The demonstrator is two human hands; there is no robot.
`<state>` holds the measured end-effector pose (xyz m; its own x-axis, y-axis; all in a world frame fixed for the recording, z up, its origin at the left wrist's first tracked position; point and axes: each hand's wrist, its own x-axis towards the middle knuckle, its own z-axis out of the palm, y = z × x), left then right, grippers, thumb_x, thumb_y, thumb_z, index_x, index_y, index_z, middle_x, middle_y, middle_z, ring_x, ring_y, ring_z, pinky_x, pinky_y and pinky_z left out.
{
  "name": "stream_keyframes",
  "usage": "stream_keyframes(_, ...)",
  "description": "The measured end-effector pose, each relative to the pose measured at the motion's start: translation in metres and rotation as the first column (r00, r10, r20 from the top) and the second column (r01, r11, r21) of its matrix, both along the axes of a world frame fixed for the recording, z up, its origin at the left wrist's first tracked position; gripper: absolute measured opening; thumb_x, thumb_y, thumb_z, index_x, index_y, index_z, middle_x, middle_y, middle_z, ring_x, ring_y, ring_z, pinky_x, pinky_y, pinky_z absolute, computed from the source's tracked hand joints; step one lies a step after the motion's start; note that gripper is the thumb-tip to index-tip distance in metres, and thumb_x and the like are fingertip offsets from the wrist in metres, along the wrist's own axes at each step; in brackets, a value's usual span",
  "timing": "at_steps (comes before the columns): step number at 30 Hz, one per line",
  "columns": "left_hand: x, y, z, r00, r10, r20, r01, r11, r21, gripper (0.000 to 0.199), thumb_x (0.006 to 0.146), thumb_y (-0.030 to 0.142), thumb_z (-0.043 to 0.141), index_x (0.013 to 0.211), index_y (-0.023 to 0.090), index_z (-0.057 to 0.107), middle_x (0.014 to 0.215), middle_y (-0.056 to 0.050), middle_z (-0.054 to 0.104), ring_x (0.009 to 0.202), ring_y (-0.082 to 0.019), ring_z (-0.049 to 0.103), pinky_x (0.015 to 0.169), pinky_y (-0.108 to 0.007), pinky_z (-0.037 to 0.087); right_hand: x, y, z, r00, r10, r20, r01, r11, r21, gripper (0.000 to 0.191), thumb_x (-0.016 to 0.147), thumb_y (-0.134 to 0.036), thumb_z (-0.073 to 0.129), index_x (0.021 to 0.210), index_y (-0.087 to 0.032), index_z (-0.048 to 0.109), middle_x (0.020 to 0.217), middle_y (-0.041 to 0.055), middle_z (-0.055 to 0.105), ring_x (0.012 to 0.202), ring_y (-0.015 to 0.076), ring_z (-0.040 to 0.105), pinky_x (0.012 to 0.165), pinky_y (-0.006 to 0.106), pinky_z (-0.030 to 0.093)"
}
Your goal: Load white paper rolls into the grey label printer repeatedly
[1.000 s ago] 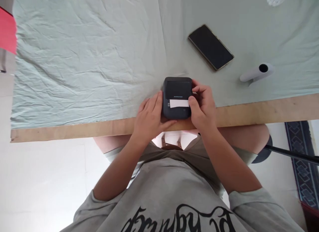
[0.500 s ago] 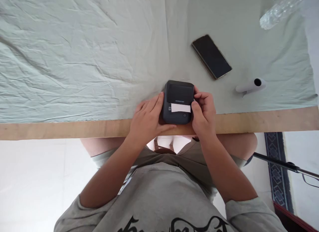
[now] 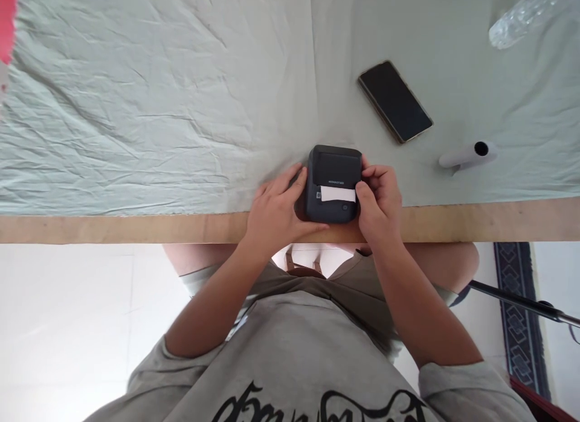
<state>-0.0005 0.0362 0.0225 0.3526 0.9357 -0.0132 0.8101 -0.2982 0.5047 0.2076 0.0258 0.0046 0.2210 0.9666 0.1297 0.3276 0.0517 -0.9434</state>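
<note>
A small dark label printer (image 3: pixel 335 168) sits at the table's front edge, a white paper strip (image 3: pixel 338 194) coming out of the slot across its top. My left hand (image 3: pixel 276 213) is open around the printer's left front corner, fingers along the left side and thumb stretched out in front; whether the fingertips touch is unclear. Against the right side, my right hand (image 3: pixel 380 201) is closed on the printer, its fingers curled and the thumb at the top edge near the strip's end. Some right fingertips are hidden behind the casing.
Beyond the printer lies a dark smartphone (image 3: pixel 396 101). To the right is a white paper roll (image 3: pixel 469 156) on its side. A clear plastic bottle (image 3: pixel 521 23) lies at the far right. Part of a pink-red thing (image 3: pixel 6 23) shows at the upper left edge. Pale green cloth (image 3: pixel 181 107) covers the table.
The view has shifted left, bringing the pink-red thing into sight. My left fingers have bent and eased slightly from the printer's side. My right hand keeps its hold.
</note>
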Motion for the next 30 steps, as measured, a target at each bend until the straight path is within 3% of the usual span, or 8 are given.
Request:
stream_keyframes(5, 0.003, -0.001, 0.004, 1.0, 0.01, -0.027, -0.012, 0.999, -0.05, 0.109, 0.071, 0.067, 0.091, 0.16, 0.02, 0.049, 0.17, -0.015, 0.044, 0.154, -0.038, 0.047, 0.122, -0.051, 0.044, 0.002, 0.001, -0.002, 1.0, -0.012, 0.015, 0.012, 1.0, 0.014, 0.013, 0.095, -0.03, 0.061, 0.107, -0.025, 0.057, 0.129, 0.0066, 0.073, 0.112, 0.0177, 0.069, 0.098, 0.034, 0.053)
stream_keyframes(13, 0.002, -0.006, 0.007, 0.997, -0.036, -0.066, 0.032, 0.997, -0.064, 0.107, 0.087, 0.07, 0.074, 0.167, 0.011, 0.033, 0.173, -0.017, 0.037, 0.157, -0.033, 0.042, 0.129, -0.046, 0.033, 0.006, -0.001, -0.005, 0.996, 0.057, -0.076, -0.057, 0.998, -0.002, 0.033, 0.084, -0.031, 0.074, 0.111, -0.027, 0.055, 0.145, 0.0073, 0.067, 0.121, 0.0205, 0.069, 0.099, 0.039, 0.058)
stream_keyframes(19, 0.005, -0.008, 0.006, 0.997, -0.009, -0.082, 0.006, 0.999, -0.036, 0.098, 0.095, 0.069, 0.065, 0.166, 0.008, 0.035, 0.171, -0.018, 0.04, 0.156, -0.035, 0.044, 0.129, -0.045, 0.033, 0.013, 0.008, 0.002, 0.995, 0.042, -0.094, -0.045, 0.999, -0.028, 0.037, 0.077, -0.03, 0.078, 0.107, -0.028, 0.058, 0.114, 0.0029, 0.071, 0.111, 0.0211, 0.07, 0.093, 0.04, 0.061)
stream_keyframes(23, 0.004, -0.008, 0.007, 0.998, -0.011, -0.069, 0.009, 1.0, -0.023, 0.094, 0.095, 0.065, 0.066, 0.165, 0.009, 0.038, 0.17, -0.016, 0.042, 0.156, -0.033, 0.045, 0.129, -0.043, 0.033, 0.022, 0.021, 0.011, 0.994, 0.087, -0.073, -0.093, 0.992, -0.084, 0.038, 0.074, -0.032, 0.082, 0.106, -0.029, 0.06, 0.086, -0.0037, 0.064, 0.08, 0.015, 0.066, 0.074, 0.033, 0.059)
stream_keyframes(27, 0.003, -0.008, 0.007, 0.998, -0.02, -0.054, 0.02, 1.0, -0.002, 0.092, 0.096, 0.065, 0.065, 0.164, 0.008, 0.039, 0.17, -0.016, 0.042, 0.156, -0.032, 0.045, 0.128, -0.043, 0.034, 0.017, 0.04, 0.026, 0.999, 0.034, 0.023, -0.034, 0.999, 0.002, 0.028, 0.085, -0.042, 0.076, 0.102, -0.032, 0.057, 0.057, -0.0108, 0.05, 0.045, 0.0102, 0.045, 0.049, 0.029, 0.044)
stream_keyframes(30, 0.002, -0.009, 0.006, 0.998, -0.024, -0.05, 0.025, 1.0, 0.013, 0.091, 0.097, 0.065, 0.063, 0.164, 0.009, 0.039, 0.169, -0.016, 0.044, 0.155, -0.032, 0.046, 0.128, -0.043, 0.034, 0.007, 0.05, 0.038, 0.993, -0.035, 0.117, 0.025, 0.996, 0.089, 0.021, 0.092, -0.045, 0.068, 0.099, -0.031, 0.053, 0.054, -0.0105, 0.051, 0.045, 0.0119, 0.049, 0.048, 0.028, 0.042)
